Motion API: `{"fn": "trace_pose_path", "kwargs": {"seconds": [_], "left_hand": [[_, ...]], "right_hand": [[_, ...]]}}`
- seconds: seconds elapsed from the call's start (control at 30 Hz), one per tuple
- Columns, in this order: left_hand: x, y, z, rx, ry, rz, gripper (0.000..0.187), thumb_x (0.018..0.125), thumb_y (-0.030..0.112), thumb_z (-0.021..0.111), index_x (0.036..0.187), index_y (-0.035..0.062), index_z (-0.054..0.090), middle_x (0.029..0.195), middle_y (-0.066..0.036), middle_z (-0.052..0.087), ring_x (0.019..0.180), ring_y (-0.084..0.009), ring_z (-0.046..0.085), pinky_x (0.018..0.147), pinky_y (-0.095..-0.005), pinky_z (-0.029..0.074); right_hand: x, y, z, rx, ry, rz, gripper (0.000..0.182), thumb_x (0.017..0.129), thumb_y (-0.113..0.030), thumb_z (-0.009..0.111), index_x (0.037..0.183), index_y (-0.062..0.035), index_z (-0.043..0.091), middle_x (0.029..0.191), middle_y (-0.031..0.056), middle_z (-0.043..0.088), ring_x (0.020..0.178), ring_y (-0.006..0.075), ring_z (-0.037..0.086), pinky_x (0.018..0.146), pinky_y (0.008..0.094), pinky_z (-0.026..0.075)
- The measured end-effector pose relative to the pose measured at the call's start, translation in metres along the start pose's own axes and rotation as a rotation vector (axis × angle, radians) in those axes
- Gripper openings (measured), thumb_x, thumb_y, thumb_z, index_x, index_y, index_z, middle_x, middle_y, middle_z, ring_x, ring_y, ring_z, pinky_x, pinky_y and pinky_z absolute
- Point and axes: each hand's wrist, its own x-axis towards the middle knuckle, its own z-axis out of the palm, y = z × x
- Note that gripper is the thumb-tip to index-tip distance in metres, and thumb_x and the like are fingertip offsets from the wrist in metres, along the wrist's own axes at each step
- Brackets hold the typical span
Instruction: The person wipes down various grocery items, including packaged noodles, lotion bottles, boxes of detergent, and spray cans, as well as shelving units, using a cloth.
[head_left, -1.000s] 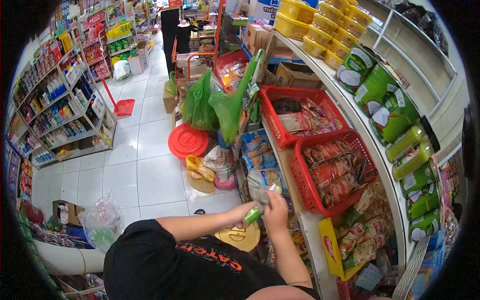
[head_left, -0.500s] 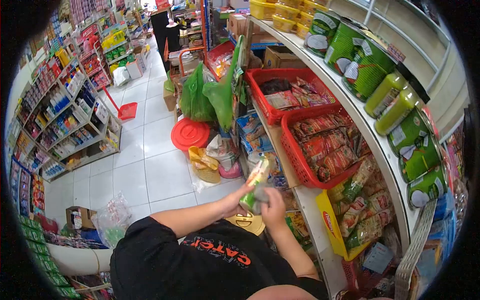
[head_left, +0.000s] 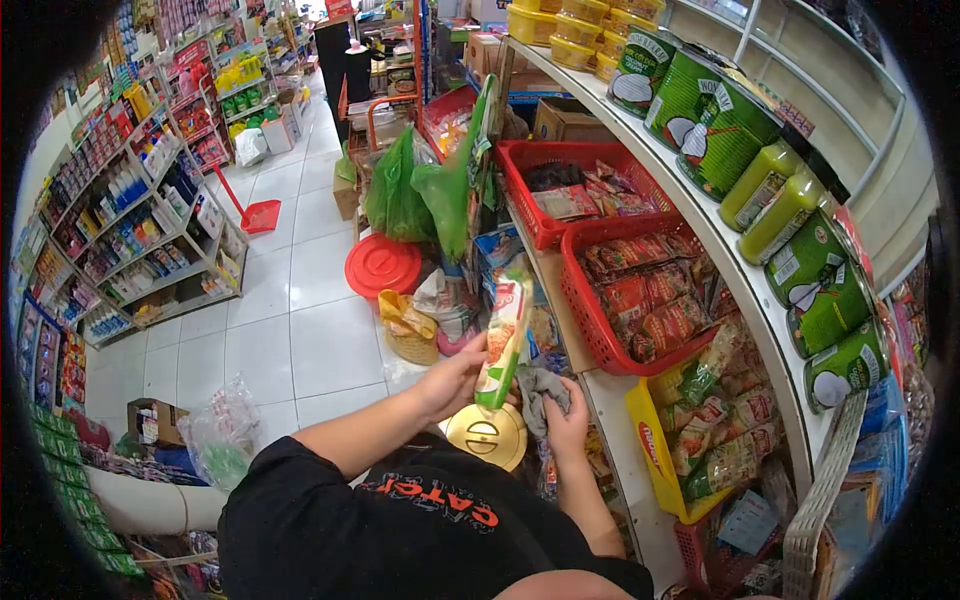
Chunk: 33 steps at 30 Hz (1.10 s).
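My left hand (head_left: 452, 385) is closed round the lower left side of a long green, white and red packet (head_left: 503, 340), which stands nearly upright in front of my body. Just right of its lower end, my right hand (head_left: 568, 415) grips a crumpled grey cloth (head_left: 541, 393). The cloth is beside the packet, close to its bottom edge. Beyond my right hand, a yellow box (head_left: 650, 440) on the shelf holds several packets in similar colours.
Red baskets (head_left: 572, 290) of packets sit on the right shelf below green cans (head_left: 730, 135) and green bottles (head_left: 785, 215). A gold round lid (head_left: 487, 437) is below my hands. Ahead are a red lid (head_left: 383, 266) and green bags (head_left: 440, 200); stocked shelves (head_left: 140, 240) stand left.
The packet is now more upright and its front shows more. My right hand has moved right and down, away from it, with the grey cloth.
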Motion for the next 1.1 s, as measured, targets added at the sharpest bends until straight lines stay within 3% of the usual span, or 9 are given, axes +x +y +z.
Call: {"fn": "trace_pose_path", "kwargs": {"seconds": [0.2,0.33,0.4,0.6,0.73,0.8,0.93,1.03,1.1], "left_hand": [[0.014,-0.043,-0.041,0.032,-0.013,-0.078,0.039,0.086,0.023,0.049,0.12,0.0082,0.036,0.106,-0.007,0.053,0.092,-0.0184,0.056,0.078,-0.0379,0.048],[0.012,-0.074,-0.037,0.181,0.032,-0.19,0.039,0.089,0.03,0.042,0.12,0.0063,0.039,0.105,-0.006,0.053,0.093,-0.0153,0.054,0.08,-0.0307,0.046],[0.024,-0.091,-0.057,0.394,-0.129,-0.106,0.041,0.091,0.036,0.036,0.12,0.0062,0.04,0.107,-0.006,0.053,0.094,-0.0141,0.053,0.081,-0.0289,0.044],[0.017,-0.016,-0.029,0.367,-0.088,-0.419,0.049,0.093,0.041,0.022,0.119,0.0045,0.043,0.102,-0.007,0.057,0.088,-0.0142,0.057,0.077,-0.0273,0.046],[0.038,0.0,-0.057,0.226,-0.07,-0.395,0.046,0.093,0.039,0.023,0.123,0.0079,0.038,0.11,-0.009,0.053,0.096,-0.0209,0.055,0.081,-0.0364,0.045],[0.039,0.018,-0.059,0.175,-0.045,-0.429,0.043,0.092,0.038,0.024,0.125,0.0124,0.033,0.115,-0.01,0.049,0.1,-0.025,0.053,0.082,-0.0447,0.044],[0.037,0.014,-0.063,0.215,-0.173,-0.345,0.041,0.091,0.037,0.032,0.123,0.0108,0.036,0.109,-0.008,0.053,0.096,-0.0194,0.055,0.082,-0.0358,0.046],[0.031,0.015,-0.074,0.087,-0.283,-0.412,0.041,0.09,0.036,0.037,0.124,0.0121,0.035,0.109,-0.007,0.052,0.095,-0.0182,0.056,0.08,-0.0352,0.047],[0.023,0.018,-0.079,-0.045,-0.313,-0.513,0.041,0.09,0.036,0.038,0.124,0.0132,0.033,0.11,-0.007,0.052,0.094,-0.0174,0.056,0.079,-0.0343,0.047]], "right_hand": [[-0.028,-0.05,-0.002,-0.066,-0.096,-0.181,0.032,0.07,-0.004,0.06,0.101,-0.0012,0.052,0.095,0.0106,0.055,0.086,0.0192,0.055,0.077,0.0294,0.043],[-0.027,-0.079,0.017,-0.744,-0.329,-0.596,0.04,0.062,-0.008,0.062,0.102,-0.0061,0.054,0.098,0.0152,0.056,0.086,0.0329,0.054,0.075,0.0371,0.045],[-0.016,-0.062,0.024,-0.727,-0.166,-0.579,0.037,0.062,-0.006,0.06,0.098,-0.0044,0.055,0.095,0.0166,0.055,0.086,0.0345,0.054,0.076,0.0375,0.044],[0.041,-0.058,0.022,-0.719,0.265,-0.399,0.026,0.07,-0.004,0.053,0.096,0.0006,0.053,0.09,0.0158,0.055,0.082,0.0319,0.053,0.076,0.0366,0.042],[0.021,-0.069,0.033,-0.394,0.253,-0.288,0.028,0.07,-0.006,0.054,0.097,0.0003,0.052,0.09,0.0159,0.055,0.085,0.03,0.054,0.077,0.036,0.041],[0.006,-0.083,0.057,-0.464,0.142,-0.483,0.032,0.065,-0.005,0.057,0.097,-0.0018,0.053,0.089,0.0152,0.055,0.084,0.0307,0.054,0.076,0.0368,0.042],[0.01,-0.062,0.088,-0.703,0.086,-0.727,0.035,0.063,-0.003,0.056,0.098,-0.0039,0.054,0.093,0.0149,0.053,0.085,0.0309,0.053,0.077,0.0381,0.042],[0.036,-0.059,0.082,-0.813,0.349,-0.646,0.034,0.065,-0.001,0.053,0.099,-0.0038,0.054,0.095,0.0154,0.051,0.087,0.0315,0.051,0.078,0.0384,0.04],[0.05,-0.074,0.076,-0.623,0.367,-0.402,0.032,0.067,0.001,0.051,0.098,-0.0026,0.053,0.095,0.0161,0.051,0.088,0.0321,0.051,0.08,0.0391,0.039]]}}
